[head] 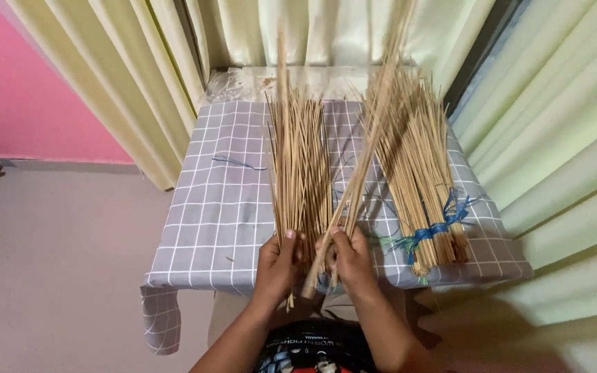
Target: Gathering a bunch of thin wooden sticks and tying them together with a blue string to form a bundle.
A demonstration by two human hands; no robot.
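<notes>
Stick tips [401,14] cut by top edge; stick butts hidden inside hands [316,259].

Head camera looks steeply down, close over table [202,207] (perhaps slightly tilted).

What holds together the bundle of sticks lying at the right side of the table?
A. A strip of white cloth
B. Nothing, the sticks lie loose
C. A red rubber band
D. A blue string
D: a blue string is wound and knotted around the lower end of the bundle of sticks on the grey checked tablecloth, with its frayed ends sticking out.
</notes>
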